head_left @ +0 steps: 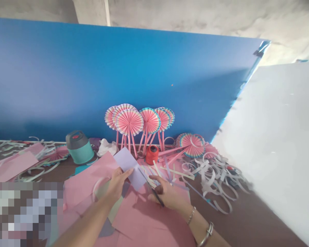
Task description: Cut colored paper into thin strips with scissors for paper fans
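Note:
My left hand grips a lavender sheet of paper by its near left side, thumb lying on top. In my right hand is a pair of scissors, its handles partly hidden by the fingers. The scissor blades point up and left, along the right edge of the lavender paper. Large pink paper sheets lie under both hands. Pale cut strips are scattered just beyond the scissors.
Pink pleated paper fans on sticks lean against the blue panel. A red thread spool stands before them. A teal container with a grey lid is at left. Curled paper strips pile up at right, beside a white panel.

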`<state>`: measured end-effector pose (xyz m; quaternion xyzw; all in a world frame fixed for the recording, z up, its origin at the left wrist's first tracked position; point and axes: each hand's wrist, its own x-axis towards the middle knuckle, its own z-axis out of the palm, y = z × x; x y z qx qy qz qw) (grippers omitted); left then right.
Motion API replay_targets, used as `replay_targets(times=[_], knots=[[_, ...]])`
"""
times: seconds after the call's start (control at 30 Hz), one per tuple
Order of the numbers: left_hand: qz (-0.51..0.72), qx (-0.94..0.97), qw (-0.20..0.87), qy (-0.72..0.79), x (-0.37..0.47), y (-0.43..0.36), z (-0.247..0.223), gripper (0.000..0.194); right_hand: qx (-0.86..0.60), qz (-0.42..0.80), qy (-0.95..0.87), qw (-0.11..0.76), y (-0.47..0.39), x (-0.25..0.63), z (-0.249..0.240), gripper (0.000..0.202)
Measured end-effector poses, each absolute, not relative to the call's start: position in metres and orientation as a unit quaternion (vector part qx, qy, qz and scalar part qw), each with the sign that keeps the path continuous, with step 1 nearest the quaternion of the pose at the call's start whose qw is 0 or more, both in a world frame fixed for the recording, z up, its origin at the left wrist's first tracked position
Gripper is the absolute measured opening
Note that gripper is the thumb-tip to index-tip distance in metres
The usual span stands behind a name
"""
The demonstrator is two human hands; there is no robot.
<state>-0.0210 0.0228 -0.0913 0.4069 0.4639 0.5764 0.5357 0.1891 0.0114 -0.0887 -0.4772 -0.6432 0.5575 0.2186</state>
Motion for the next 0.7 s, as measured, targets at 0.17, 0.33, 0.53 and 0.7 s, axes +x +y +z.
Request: replay_targets(times=[0.17,0.33,0.53,0.7], knots=[[0.566,0.413,0.536,0.471,-0.020,0.023,-0.093,0.030,-0.472,0.560,-0.643,0.225,0.012,0.189,-0.094,0.070],[0.562,0.425,0.518,0.484,-0.019,0.022,-0.097,0.030,-0.464,0.583,-0.627,0.227,0.011,0.186,-0.090,0.071],[0.553,0.412,0.560,0.459,-0.009,0.018,-0.089,0.034,-0.460,0.602,-0.608,0.236,0.008,0.183,-0.086,0.080],[0.571,0.408,0.533,0.473,-0.007,0.017,-0.086,0.032,-0.455,0.607,-0.605,0.241,0.010,0.185,-0.091,0.085]])
